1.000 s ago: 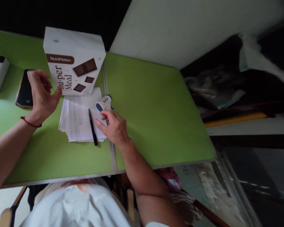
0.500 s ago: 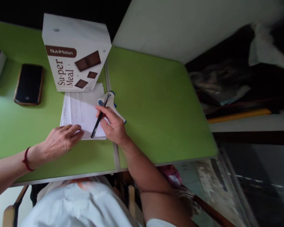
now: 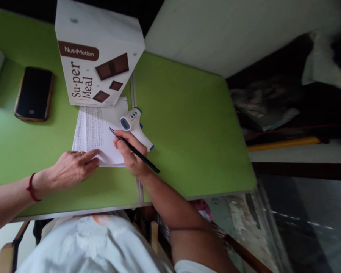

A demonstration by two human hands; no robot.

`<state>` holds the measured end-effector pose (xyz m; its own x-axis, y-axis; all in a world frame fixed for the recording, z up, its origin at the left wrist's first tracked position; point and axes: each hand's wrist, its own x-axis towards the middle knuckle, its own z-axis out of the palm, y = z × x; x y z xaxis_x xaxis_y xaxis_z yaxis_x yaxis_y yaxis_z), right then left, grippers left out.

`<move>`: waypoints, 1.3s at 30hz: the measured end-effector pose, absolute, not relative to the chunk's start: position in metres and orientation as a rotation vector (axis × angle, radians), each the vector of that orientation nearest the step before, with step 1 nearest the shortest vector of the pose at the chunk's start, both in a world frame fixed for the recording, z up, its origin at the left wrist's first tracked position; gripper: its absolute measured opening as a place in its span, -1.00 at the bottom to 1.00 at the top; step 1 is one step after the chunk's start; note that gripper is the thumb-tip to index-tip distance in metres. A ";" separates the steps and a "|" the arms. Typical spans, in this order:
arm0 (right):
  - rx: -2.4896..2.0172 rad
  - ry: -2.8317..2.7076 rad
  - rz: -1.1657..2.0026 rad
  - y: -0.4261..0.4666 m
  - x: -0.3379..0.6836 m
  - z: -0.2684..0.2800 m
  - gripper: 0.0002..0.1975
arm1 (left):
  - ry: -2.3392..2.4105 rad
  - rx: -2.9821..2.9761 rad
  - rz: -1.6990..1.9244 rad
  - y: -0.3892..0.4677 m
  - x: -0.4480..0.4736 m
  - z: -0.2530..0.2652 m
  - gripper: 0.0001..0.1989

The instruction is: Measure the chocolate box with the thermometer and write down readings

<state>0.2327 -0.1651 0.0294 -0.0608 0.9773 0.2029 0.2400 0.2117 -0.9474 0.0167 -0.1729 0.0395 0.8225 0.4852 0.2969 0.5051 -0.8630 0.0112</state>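
The right hand (image 3: 133, 160) has fingers clamped on a slim black pen (image 3: 135, 150), its axis slanting down rightward from a tip over stacked white paper sheets (image 3: 110, 151), contact unclear; the left hand (image 3: 75, 167), fingers close together, rests on their lower-left edge.

Smooth paper sheets (image 3: 110, 142); glossy black pen (image 3: 139, 153)

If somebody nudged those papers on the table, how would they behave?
The papers would probably bend easily, as they look thin. They'd likely slide apart, since their edges already fan out unevenly. The left hand, with fingers on the near edge, might limit that.
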 end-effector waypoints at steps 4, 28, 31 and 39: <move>-1.274 -1.516 0.931 -0.166 0.227 0.023 -0.86 | -0.792 -2.925 -0.508 -0.173 0.017 0.039 -0.72; -1.104 -1.854 0.695 -0.162 0.225 0.013 -0.84 | -0.764 -2.914 -0.540 -0.172 0.018 0.041 -0.69; -1.097 -1.857 0.701 -0.162 0.225 0.014 -0.84 | -0.757 -2.926 -0.535 -0.172 0.018 0.041 -0.69; -1.111 -1.846 0.717 -0.161 0.224 0.016 -0.84 | -0.767 -2.921 -0.527 -0.172 0.019 0.042 -0.70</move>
